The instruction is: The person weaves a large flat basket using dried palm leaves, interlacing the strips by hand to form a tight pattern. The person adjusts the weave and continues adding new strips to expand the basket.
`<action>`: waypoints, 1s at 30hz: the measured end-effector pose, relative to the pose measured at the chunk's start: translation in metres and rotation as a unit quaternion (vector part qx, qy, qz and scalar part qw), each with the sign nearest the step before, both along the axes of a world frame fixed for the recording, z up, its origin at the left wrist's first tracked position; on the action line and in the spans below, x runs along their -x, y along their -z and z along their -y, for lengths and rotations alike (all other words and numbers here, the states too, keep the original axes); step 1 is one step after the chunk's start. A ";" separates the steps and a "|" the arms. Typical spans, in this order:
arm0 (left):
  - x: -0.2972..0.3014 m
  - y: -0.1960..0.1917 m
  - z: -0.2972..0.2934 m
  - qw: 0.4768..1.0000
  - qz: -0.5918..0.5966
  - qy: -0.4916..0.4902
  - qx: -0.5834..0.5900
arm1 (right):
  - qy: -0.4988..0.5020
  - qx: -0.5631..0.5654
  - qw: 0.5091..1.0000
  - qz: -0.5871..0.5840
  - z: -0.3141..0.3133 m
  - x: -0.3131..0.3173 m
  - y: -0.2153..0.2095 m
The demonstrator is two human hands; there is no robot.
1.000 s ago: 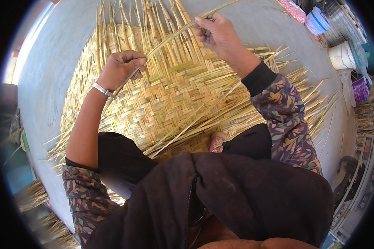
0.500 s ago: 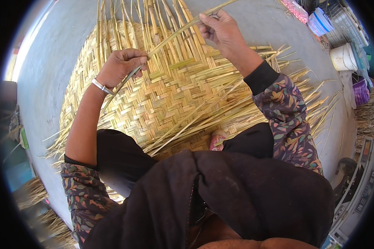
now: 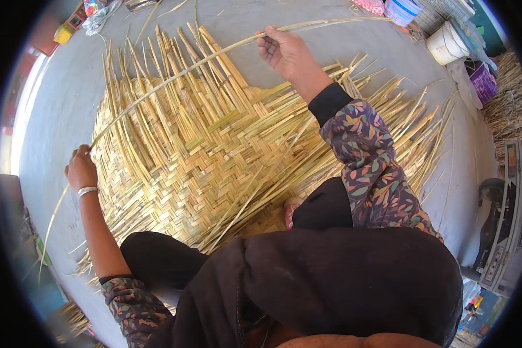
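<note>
A long, thin, pale green-yellow reed strip [image 3: 182, 73] is stretched across the woven reed mat [image 3: 188, 168], above its far side. My left hand [image 3: 82, 168] is closed on the strip at the mat's far left edge, and a tail of it hangs down past the wrist. My right hand [image 3: 284, 53] pinches the same strip beyond the mat's far edge, with the strip running on to the right. Loose reed ends [image 3: 174, 64] stick up from the mat's far side, and more strips [image 3: 383, 124] fan out to the right.
Grey floor [image 3: 330, 37] surrounds the mat. At the far right stand a white bucket [image 3: 448, 44], a blue-white container [image 3: 401, 10] and a purple bag [image 3: 482, 81]. Reed bundles [image 3: 513, 98] lie along the right. My shoe [image 3: 292, 210] rests at the mat's near edge.
My hands have moved apart along the reed strip: the left went far to the left and down, the right slightly left. The view has shifted, showing more floor beyond the mat.
</note>
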State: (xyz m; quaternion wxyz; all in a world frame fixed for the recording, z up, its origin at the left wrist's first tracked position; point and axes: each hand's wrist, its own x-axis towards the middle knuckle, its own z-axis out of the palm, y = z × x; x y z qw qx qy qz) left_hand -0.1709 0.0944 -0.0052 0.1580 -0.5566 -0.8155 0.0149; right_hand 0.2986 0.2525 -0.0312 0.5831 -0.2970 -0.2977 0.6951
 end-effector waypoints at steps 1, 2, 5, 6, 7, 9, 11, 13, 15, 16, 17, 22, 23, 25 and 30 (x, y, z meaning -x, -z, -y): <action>0.004 -0.001 0.003 0.998 -0.049 -0.041 -0.007 | -0.006 0.000 1.000 -0.005 -0.002 0.000 0.007; 0.000 0.001 0.002 0.995 -0.052 -0.080 -0.010 | -0.027 0.009 1.000 -0.012 -0.001 0.009 0.010; -0.058 -0.005 -0.010 0.968 0.162 0.149 -0.117 | -0.107 0.011 0.994 0.002 0.024 0.049 0.009; -0.081 -0.002 -0.016 0.934 0.189 0.255 -0.162 | -0.151 -0.003 0.988 0.021 0.040 0.065 -0.001; -0.112 -0.003 -0.023 0.900 0.222 0.333 -0.171 | -0.182 -0.016 0.983 0.031 0.053 0.078 -0.006; -0.168 -0.008 -0.022 0.871 0.294 0.369 -0.138 | -0.246 -0.043 0.967 0.050 0.074 0.099 -0.012; -0.192 -0.009 -0.017 0.872 0.329 0.350 -0.095 | -0.255 -0.057 0.962 0.082 0.086 0.104 -0.014; -0.186 -0.004 -0.018 0.865 0.367 0.330 -0.091 | -0.247 -0.054 0.961 0.113 0.087 0.107 -0.015; -0.174 0.000 -0.019 0.881 0.346 0.314 -0.074 | -0.228 -0.031 0.962 0.150 0.086 0.100 -0.015; -0.168 0.001 -0.020 0.885 0.321 0.325 -0.095 | -0.251 -0.035 0.944 0.213 0.082 0.094 -0.016; -0.162 0.003 -0.022 0.887 0.283 0.346 -0.118 | -0.274 -0.039 0.921 0.274 0.078 0.087 -0.021; -0.139 0.004 -0.017 0.912 0.105 0.359 -0.166 | -0.099 -0.386 0.733 0.551 0.074 0.070 -0.065; -0.137 0.001 -0.014 0.912 0.084 0.362 -0.174 | 0.018 -0.487 0.637 0.597 0.061 0.066 -0.071; -0.139 -0.001 -0.016 0.903 0.050 0.380 -0.196 | 0.064 -0.511 0.521 0.680 0.044 0.052 -0.074; -0.132 0.002 -0.014 0.916 0.036 0.363 -0.169 | -0.139 -0.380 0.595 0.695 0.040 0.042 -0.036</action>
